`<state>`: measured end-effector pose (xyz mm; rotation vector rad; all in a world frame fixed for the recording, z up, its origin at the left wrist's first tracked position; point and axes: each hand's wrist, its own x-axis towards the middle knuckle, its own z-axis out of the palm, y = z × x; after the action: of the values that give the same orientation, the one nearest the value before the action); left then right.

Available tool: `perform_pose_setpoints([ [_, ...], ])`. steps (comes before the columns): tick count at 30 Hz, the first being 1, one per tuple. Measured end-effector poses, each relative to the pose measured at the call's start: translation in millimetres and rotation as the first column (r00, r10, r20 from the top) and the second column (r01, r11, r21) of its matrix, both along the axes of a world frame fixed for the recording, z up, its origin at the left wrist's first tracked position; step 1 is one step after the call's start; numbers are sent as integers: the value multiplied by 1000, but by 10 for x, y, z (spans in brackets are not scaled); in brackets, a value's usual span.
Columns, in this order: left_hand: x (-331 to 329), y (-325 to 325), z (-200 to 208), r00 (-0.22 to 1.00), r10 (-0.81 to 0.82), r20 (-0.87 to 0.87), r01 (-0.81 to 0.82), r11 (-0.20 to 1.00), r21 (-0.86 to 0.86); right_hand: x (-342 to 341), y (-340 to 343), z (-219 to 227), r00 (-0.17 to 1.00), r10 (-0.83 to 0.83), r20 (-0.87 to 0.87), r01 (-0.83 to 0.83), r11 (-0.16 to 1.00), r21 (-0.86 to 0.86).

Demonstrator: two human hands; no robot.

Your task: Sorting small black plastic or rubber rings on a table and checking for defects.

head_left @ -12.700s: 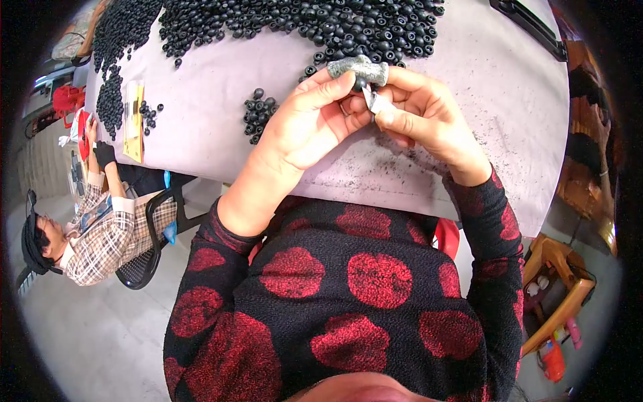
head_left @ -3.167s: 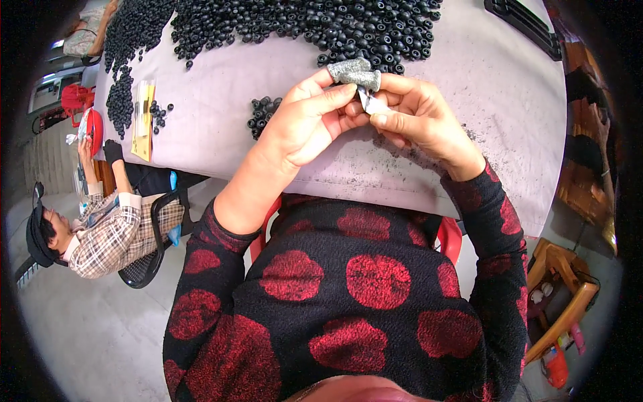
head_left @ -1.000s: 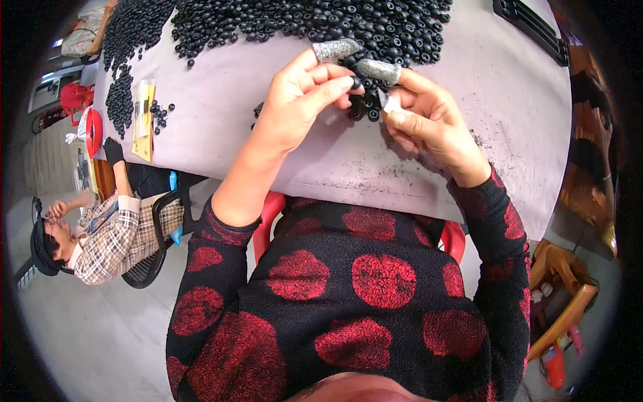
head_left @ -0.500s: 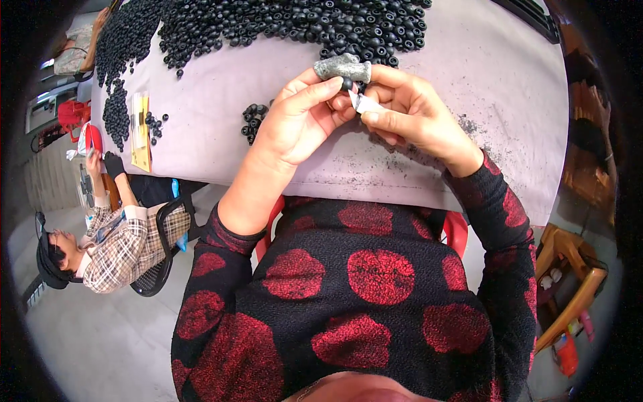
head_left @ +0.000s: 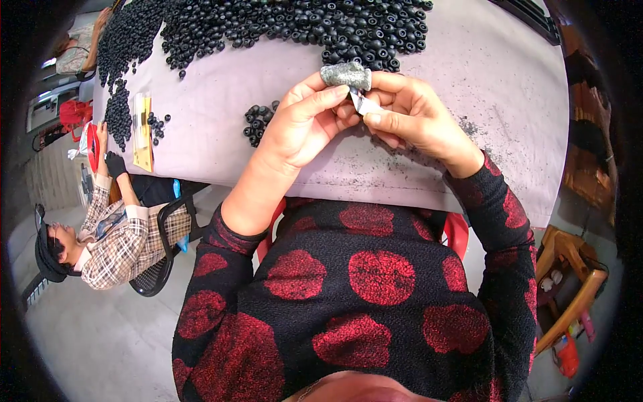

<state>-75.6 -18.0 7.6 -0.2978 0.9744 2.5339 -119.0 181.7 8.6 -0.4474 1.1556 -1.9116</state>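
Observation:
My two hands meet over the near part of the table [head_left: 214, 144], their fingertips close together. My left hand [head_left: 298, 124] is pinched closed, and its fingers mostly hide the small black round part at their tips. Between the thumb and fingers of my right hand [head_left: 418, 120] is a small blade with a white wrapped handle [head_left: 366, 105], its point toward the left thumb. Grey cloth finger covers [head_left: 345, 75] sit on the index fingertips, which touch. Just left of my left hand lies a small cluster of black round parts [head_left: 256, 124].
A large heap of black round parts [head_left: 288, 23] spreads over the far side. Black crumbs [head_left: 469, 125] dot the cloth at right. A yellow-and-clear strip [head_left: 143, 134] lies at left. A co-worker in a plaid shirt [head_left: 117, 251] sits there. A wooden stool [head_left: 569, 281] stands at right.
The black part, visible at my left thumb before, is now mostly covered by the fingers. Both index fingertips have drawn closer together. The co-worker's hands have shifted slightly.

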Motion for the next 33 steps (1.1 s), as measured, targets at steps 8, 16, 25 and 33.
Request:
perform_pose_setpoints([
  [8, 1, 23, -3, 999, -8, -39, 7, 1000, -30, -8, 27, -26, 1000, 16, -5, -16, 1000, 23],
  [16, -35, 9, -27, 998, -44, -40, 46, 998, 45, -26, 8, -75, 995, -24, 98, 32, 996, -79],
  [25, -18, -31, -29, 999, -30, -21, 30, 999, 44, 4, -18, 0, 998, 5, 56, -3, 999, -32],
  [33, -11, -36, -40, 999, -32, -14, 33, 998, 48, 0, -9, 15, 996, 20, 82, -16, 999, -47],
])
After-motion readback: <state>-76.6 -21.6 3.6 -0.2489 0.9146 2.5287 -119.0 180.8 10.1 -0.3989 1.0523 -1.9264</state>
